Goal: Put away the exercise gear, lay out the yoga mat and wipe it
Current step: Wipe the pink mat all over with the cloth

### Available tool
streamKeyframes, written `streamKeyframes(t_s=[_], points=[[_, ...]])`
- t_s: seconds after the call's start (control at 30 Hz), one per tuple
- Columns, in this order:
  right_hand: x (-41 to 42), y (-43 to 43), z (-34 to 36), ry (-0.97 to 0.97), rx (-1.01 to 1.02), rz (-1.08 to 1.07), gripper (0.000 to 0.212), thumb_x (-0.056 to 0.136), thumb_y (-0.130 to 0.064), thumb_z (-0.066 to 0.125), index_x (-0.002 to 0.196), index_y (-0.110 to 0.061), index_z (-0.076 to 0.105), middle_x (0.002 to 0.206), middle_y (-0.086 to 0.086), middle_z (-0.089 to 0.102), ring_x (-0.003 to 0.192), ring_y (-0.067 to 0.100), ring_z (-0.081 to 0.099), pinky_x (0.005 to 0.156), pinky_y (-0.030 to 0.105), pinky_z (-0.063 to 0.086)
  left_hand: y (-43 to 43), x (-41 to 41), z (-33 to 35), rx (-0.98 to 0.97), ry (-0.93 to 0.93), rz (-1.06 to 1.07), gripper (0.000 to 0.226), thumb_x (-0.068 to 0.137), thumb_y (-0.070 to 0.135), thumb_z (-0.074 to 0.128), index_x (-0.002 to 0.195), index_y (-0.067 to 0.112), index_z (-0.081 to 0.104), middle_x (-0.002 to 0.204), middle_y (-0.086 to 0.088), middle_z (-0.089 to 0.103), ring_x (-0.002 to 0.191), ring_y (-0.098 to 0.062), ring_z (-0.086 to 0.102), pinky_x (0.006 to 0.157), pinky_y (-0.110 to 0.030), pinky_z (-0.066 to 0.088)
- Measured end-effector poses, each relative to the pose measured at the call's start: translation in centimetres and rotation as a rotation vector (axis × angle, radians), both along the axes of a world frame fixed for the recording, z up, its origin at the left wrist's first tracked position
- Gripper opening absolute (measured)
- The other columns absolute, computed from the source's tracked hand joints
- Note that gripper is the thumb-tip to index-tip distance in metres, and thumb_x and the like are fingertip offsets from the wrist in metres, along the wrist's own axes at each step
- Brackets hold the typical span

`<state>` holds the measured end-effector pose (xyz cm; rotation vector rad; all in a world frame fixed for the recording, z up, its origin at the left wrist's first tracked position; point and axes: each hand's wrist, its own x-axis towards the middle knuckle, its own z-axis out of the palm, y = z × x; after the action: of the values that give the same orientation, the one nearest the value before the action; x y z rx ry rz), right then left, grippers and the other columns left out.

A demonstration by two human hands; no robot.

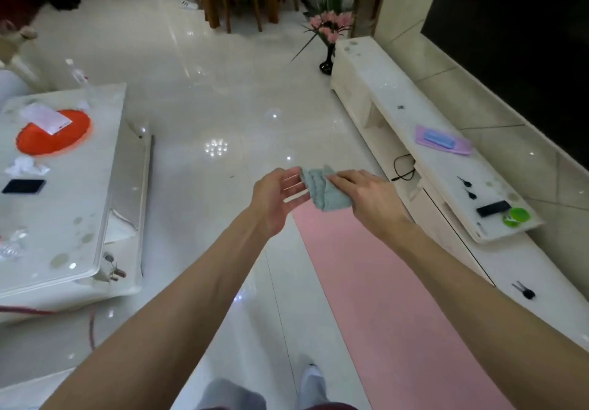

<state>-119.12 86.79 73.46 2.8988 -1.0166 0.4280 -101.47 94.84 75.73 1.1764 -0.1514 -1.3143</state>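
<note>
The person stands beside the pink yoga mat (382,282), already unrolled on the floor, and holds a bunched grey-green cloth (317,191) above its far end. The right hand (366,199) pinches the cloth; the left hand (277,199), fingers relaxed, touches its edge, probably folding it for wiping.

Floor (207,106): open toward 12 o'clock, I judge.
Coffee table (79,192): blocks 9 o'clock.
TV cabinet (446,167): blocks 2 o'clock.
Yoga mat (398,298): flat, 5 o'clock.

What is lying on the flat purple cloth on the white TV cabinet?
A light blue rectangular block lies on the flat purple cloth. The part of the cloth beneath the block is hidden.
</note>
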Motion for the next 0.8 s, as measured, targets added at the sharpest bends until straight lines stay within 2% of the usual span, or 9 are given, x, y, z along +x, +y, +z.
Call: streamKeyframes(t_s=[0.1, 0.2, 0.4, 0.53, 0.63, 0.8], points=[[3.8, -4.5, 0.4, 0.003, -0.028, 0.027, 0.06, 0.059, 0.012, 0.073, 0.113, -0.014, 0.069, 0.101, 0.004, 0.072, 0.077, 0.027, 0.068, 0.053, 0.029, 0.05, -3.5, 4.0, -0.2, -0.026, 0.026, 0.017, 0.034, 0.093, 0.006, 0.045, 0.118, -0.009, 0.061, 0.114, -0.022, 0.065, 0.107, -0.036, 0.064, 0.085, -0.042, 0.058], [8.0, -8.5, 0.2, 0.003, -0.031, 0.053, 0.058, 0.061, 0.01, 0.074, 0.114, -0.015, 0.069, 0.101, 0.003, 0.072, 0.079, 0.026, 0.068, 0.055, 0.028, 0.051, -7.2, 8.5, -0.9, -0.046, 0.054, 0.01, 0.031, 0.091, 0.006, 0.048, 0.115, -0.008, 0.063, 0.119, -0.024, 0.065, 0.112, -0.036, 0.064, 0.086, -0.043, 0.058], [16.9, -15.9, -0.4, 0.041, -0.029, 0.003, 0.06, 0.06, 0.01, 0.072, 0.115, -0.015, 0.068, 0.104, 0.002, 0.071, 0.081, 0.025, 0.068, 0.056, 0.028, 0.051, -16.0, 18.3, -1.8, -0.069, 0.067, -0.043, 0.026, 0.092, 0.004, 0.046, 0.109, -0.006, 0.062, 0.11, -0.022, 0.067, 0.101, -0.034, 0.067, 0.08, -0.04, 0.06], [21.6, -20.0, 0.5, 0.041, -0.025, -0.06, 0.059, 0.062, 0.011, 0.07, 0.116, -0.014, 0.068, 0.107, 0.002, 0.071, 0.084, 0.025, 0.068, 0.059, 0.029, 0.052, -21.8, 24.0, -1.3, -0.061, 0.074, -0.122, 0.022, 0.09, 0.002, 0.047, 0.102, -0.005, 0.063, 0.111, -0.022, 0.067, 0.105, -0.036, 0.066, 0.078, -0.04, 0.06], [24.4, -22.9, 1.5, 0.011, -0.029, -0.129, 0.06, 0.061, 0.011, 0.07, 0.115, -0.014, 0.068, 0.106, 0.002, 0.071, 0.083, 0.025, 0.068, 0.059, 0.03, 0.053, -26.4, 26.7, -0.7, -0.053, 0.026, -0.194, 0.019, 0.091, 0.002, 0.046, 0.091, -0.001, 0.065, 0.104, -0.019, 0.067, 0.099, -0.034, 0.065, 0.077, -0.038, 0.059], [27.6, -29.3, 1.7, 0.027, -0.023, -0.208, 0.061, 0.066, 0.012, 0.064, 0.12, -0.014, 0.066, 0.11, 0.004, 0.069, 0.088, 0.028, 0.067, 0.065, 0.035, 0.056, -34.1, 29.6, 0.1, -0.039, 0.012, -0.279, 0.014, 0.09, 0.002, 0.053, 0.084, 0.003, 0.065, 0.099, -0.017, 0.066, 0.093, -0.03, 0.065, 0.078, -0.038, 0.059]])
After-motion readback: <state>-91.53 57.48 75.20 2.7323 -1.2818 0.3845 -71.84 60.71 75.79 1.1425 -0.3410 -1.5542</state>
